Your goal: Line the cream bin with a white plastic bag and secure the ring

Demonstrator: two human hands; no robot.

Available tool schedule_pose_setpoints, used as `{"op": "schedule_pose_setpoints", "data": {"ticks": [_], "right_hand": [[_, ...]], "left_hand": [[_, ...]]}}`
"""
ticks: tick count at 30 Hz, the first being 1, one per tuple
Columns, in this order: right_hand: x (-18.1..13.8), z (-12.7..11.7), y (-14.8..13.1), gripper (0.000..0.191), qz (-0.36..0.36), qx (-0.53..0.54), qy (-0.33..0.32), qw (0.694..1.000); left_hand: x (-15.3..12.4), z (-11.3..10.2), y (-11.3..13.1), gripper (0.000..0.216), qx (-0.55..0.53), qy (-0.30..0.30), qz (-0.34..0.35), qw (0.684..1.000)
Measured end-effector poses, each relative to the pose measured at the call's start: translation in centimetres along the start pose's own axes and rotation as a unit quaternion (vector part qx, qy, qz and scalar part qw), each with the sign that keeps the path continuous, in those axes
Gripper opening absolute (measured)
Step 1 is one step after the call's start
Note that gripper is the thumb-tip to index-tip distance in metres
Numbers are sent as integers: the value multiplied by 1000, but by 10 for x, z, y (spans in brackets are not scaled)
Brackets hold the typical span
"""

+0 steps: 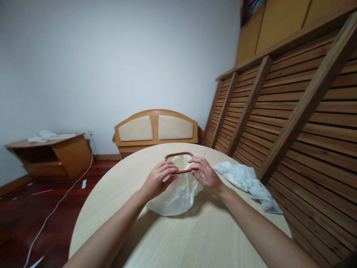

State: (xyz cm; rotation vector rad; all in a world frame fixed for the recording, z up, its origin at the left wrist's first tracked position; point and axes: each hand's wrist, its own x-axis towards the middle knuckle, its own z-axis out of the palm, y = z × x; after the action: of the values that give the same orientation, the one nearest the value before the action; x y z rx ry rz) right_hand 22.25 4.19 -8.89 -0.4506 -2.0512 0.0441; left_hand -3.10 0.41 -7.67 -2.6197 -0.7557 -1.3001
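Note:
A brown rim (179, 153) shaped like a rounded rectangle is held up over the table's middle. A thin, whitish see-through plastic bag (177, 203) hangs below it, wrinkled, its lower part bulging toward me. Inside the rim the bag's mouth looks pale yellow; whether a bin stands under the bag is hidden. My left hand (156, 179) pinches the near left part of the rim, fingers on top and thumb below. On the near right corner, my right hand (205, 174) grips the rim the same way, close to the bag's edge.
A crumpled white plastic bag (240, 176) lies at the right of the round pale table (103, 208). Wooden slatted panels (279, 123) lean close on the right. Behind stands a padded headboard (156, 128). A low cabinet (67, 156) and a cable (67, 195) are at left.

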Motion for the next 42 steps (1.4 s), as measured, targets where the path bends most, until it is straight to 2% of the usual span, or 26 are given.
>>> {"op": "schedule_pose_setpoints", "data": {"ticks": [4,12,18,22,24,26,28,31,34,37,42], "right_hand": [[-1,0,2,16,-8,-6,-12,1000],[0,0,-2,15,27,15,-13,999],[-4,-3,8,34,64,-22,-27,997],[-13,-3,22,45,141,-30,-36,989],[-18,-1,27,39,198,-27,-46,979],[-22,0,29,30,228,-15,-84,970],[-24,1,27,26,211,2,-150,966],[-25,4,21,29,142,19,-244,959],[-24,10,14,28,97,9,-295,951],[-22,21,9,24,75,-42,-292,953],[-19,33,4,14,44,-113,-230,965]], "left_hand": [[-3,2,-5,23,7,9,16,1000],[-4,6,-9,23,12,15,13,1000],[-1,6,-1,19,88,24,-18,996],[-3,5,-3,20,125,40,-61,990],[-4,3,-8,21,138,59,-88,985],[-6,1,-13,21,145,73,-110,981],[-7,-2,-19,21,144,74,-118,980],[-7,-5,-24,21,140,69,-114,981],[-7,-5,-26,21,138,68,-111,982],[-8,-5,-25,21,144,76,-122,979],[-9,-8,-28,24,137,130,-191,963]]}}
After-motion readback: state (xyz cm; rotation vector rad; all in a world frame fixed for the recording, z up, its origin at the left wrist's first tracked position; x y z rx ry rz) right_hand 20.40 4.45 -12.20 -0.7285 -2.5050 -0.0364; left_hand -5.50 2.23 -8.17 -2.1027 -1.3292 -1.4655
